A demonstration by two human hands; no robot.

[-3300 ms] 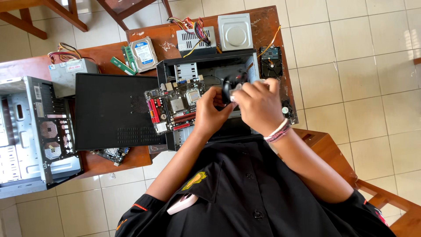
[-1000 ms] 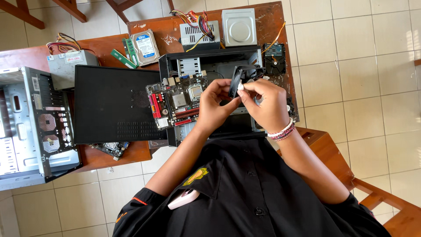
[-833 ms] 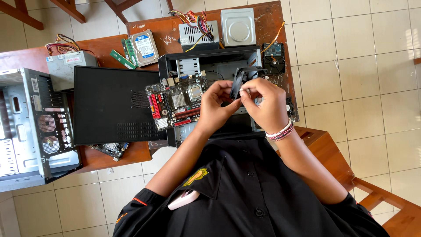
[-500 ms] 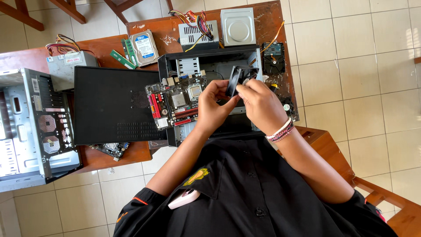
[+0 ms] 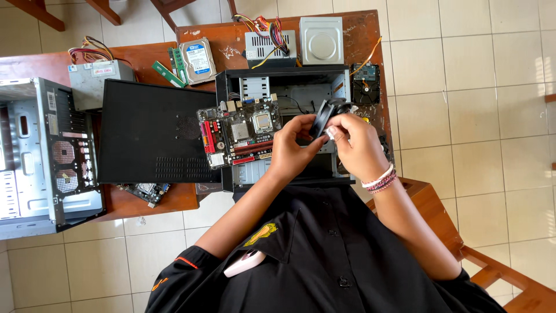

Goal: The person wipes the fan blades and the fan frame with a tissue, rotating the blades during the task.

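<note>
Both hands are holding a small black cooling fan (image 5: 324,116) above the open computer case (image 5: 284,124), at about one o'clock from the middle of the view. The fan is square-framed and dark, standing on edge and tilted, so its thin side is showing; its blades are too dim to tell apart. The left hand (image 5: 292,148) is pinching the fan's lower edge from seven o'clock, its fingers curled against the frame. The right hand (image 5: 356,145), with banded bracelets at the wrist, is gripping the fan from four o'clock, its fingertips pressed together on the frame.

Just at nine o'clock of the fan, a motherboard (image 5: 240,130) with red slots and a grey socket is lying across the case's open top. Farther at nine o'clock, a black side panel (image 5: 150,133) is lying flat on the brown worktop (image 5: 220,35), touching the case. At the worktop's twelve o'clock edge, a power supply (image 5: 269,46) with bundled coloured wires and a silver optical drive (image 5: 321,39) are sitting side by side, near the back edge. A bare hard drive (image 5: 366,84) is lying at two o'clock, close to the worktop's right edge. A second, grey case (image 5: 43,150) is standing at nine o'clock.

Pale tiled floor (image 5: 463,87) is lying open at three o'clock beyond the worktop. A wooden chair (image 5: 457,232) is showing at five o'clock.
</note>
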